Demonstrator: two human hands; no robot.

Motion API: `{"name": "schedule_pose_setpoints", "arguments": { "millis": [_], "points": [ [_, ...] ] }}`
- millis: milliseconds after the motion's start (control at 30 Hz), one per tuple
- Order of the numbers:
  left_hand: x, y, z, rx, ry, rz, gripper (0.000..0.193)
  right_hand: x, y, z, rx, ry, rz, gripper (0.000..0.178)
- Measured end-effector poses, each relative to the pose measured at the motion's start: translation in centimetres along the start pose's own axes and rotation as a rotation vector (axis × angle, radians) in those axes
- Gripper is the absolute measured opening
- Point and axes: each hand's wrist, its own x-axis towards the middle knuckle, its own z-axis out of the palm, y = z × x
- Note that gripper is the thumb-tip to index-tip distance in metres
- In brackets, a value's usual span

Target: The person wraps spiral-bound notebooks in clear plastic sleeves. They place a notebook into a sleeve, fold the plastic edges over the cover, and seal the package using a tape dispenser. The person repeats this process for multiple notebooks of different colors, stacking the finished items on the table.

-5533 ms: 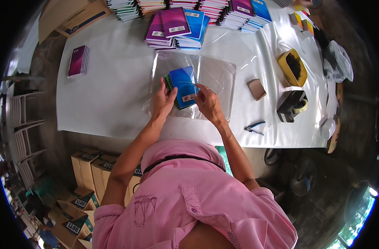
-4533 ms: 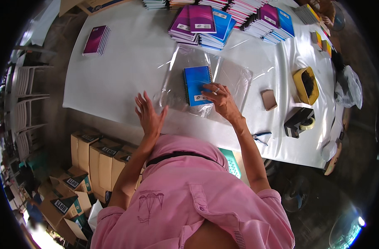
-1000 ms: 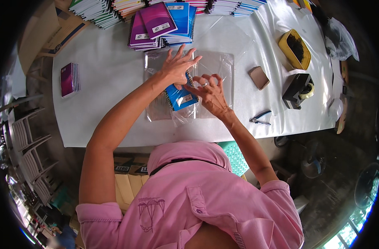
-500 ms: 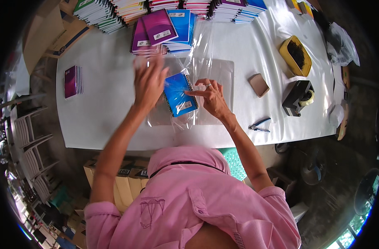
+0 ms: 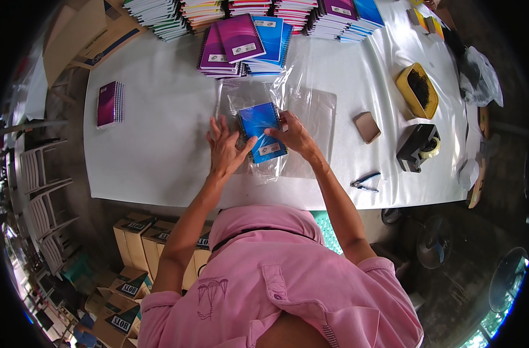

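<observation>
A small blue spiral notebook (image 5: pixel 261 122) with a white label lies at the middle of the table, possibly with others under it. Clear plastic film (image 5: pixel 299 104) spreads beneath and around it. My left hand (image 5: pixel 226 149) rests at its left side, fingers spread and the thumb tip over the cover. From the right, my right hand (image 5: pixel 295 136) grips the notebook's edge, thumb on the cover and fingers curled at the side. Just beyond lie a stack of purple notebooks (image 5: pixel 239 37) and a stack of blue notebooks (image 5: pixel 271 40).
Rows of notebooks (image 5: pixel 250 8) line the table's far edge. Purple notebooks (image 5: pixel 108 104) lie at left, near an open carton (image 5: pixel 102 43). To the right are a yellow tin (image 5: pixel 418 93), a small brown box (image 5: pixel 367 128), a tape dispenser (image 5: pixel 415 152) and blue-handled pliers (image 5: pixel 366 182).
My left hand has come down and nearer from beyond the notebook to its left side. My right hand has gone from a pointing touch to a hold on the right edge. The view has shifted slightly.
</observation>
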Motion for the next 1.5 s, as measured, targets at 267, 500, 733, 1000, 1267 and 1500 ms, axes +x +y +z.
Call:
{"name": "schedule_pose_setpoints", "arguments": {
  "millis": [267, 500, 733, 1000, 1267, 1500],
  "points": [
    [-2.5, 3.4, -3.4, -1.193, 0.041, 0.153, 0.090, -4.3, -3.5, -1.3, 0.741, 0.052, -0.138, 0.081],
    [-1.4, 3.3, -6.3, -0.521, 0.280, 0.399, 0.094, -4.1, -3.4, -1.6, 0.148, 0.049, -0.450, 0.104],
    [0.1, 6.2, -14.3, 0.356, -0.010, 0.842, 0.048, -5.3, -10.0, -8.1, -0.378, -0.060, -0.782, 0.043],
    [-2.0, 3.9, -12.9, -0.859, 0.012, 0.273, 0.069, -6.2, -5.6, -7.0, 0.256, -0.002, -0.430, 0.087],
    [-0.6, 7.5, -9.5, -0.281, -0.002, 0.048, 0.051, -3.9, -4.7, -0.7, 0.349, 0.029, -0.236, 0.078],
    [0.1, 6.6, -7.3, -0.610, 0.129, 0.035, 0.051, -3.8, -5.3, -2.4, 0.228, 0.001, -0.247, 0.074]
  ]
}}
